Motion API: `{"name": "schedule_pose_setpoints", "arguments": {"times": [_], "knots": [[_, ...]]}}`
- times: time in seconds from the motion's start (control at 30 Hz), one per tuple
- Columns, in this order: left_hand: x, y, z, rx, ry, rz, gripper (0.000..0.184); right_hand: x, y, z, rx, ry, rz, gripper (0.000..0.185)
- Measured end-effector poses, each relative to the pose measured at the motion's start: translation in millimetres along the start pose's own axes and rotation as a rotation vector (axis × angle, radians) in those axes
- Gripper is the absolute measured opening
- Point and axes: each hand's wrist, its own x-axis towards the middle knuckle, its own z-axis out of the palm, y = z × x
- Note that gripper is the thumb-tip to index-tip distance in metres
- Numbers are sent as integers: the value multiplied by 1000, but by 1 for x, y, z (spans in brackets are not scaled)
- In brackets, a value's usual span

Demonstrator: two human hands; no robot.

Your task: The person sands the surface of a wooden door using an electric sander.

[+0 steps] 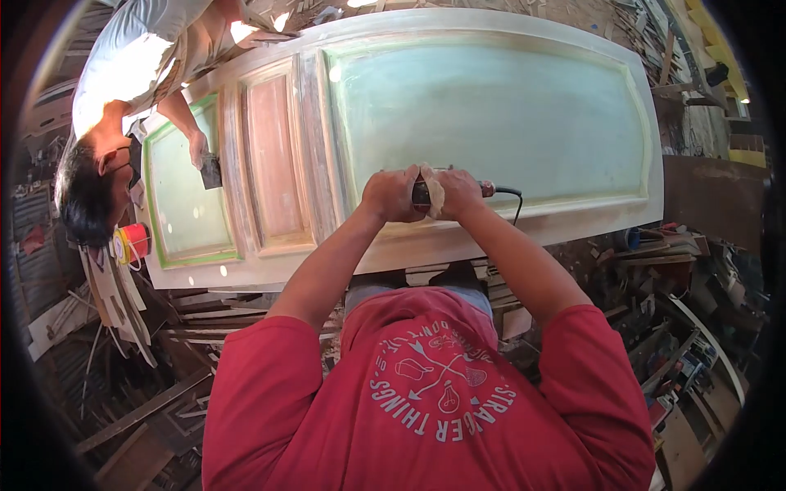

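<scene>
A corded power sander (421, 194), dark with a reddish rear end, is held over the lower edge of the large pale-green panel of a wooden door (499, 106). My left hand (391, 195) is wrapped round its left side. My right hand (460, 195) grips it from the right, close to the left hand. A ragged pale piece (434, 196) shows between the hands; I cannot tell whether it is cloth or abrasive sheet. The black cord (512, 192) leaves the tool on the right and drops over the door's near edge. My hands hide most of the tool.
A co-worker (135, 82) leans over the door's left end, one hand holding a dark flat block (210, 172) on the door. A red-and-yellow can (133, 243) is by the left edge. Wood scraps (663, 250) lie around the door.
</scene>
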Motion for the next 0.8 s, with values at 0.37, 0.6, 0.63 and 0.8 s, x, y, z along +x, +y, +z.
{"name": "schedule_pose_setpoints", "arguments": {"times": [0.37, 0.6, 0.63, 0.8], "knots": [[27, 43, 34, -143, 188, 136, 69, -22, 115, 78, -53, 170, -56, 79], [45, 87, 65, -198, 115, 98, 64, -68, 111, 3, -159, -102, 128, 94], [44, 88, 68, -237, 127, 101, 63, -67, 106, -2, -179, -138, 158, 95], [28, 66, 63, -270, 219, 95, 61, -51, 78, -7, -206, -148, 95, 89]]}}
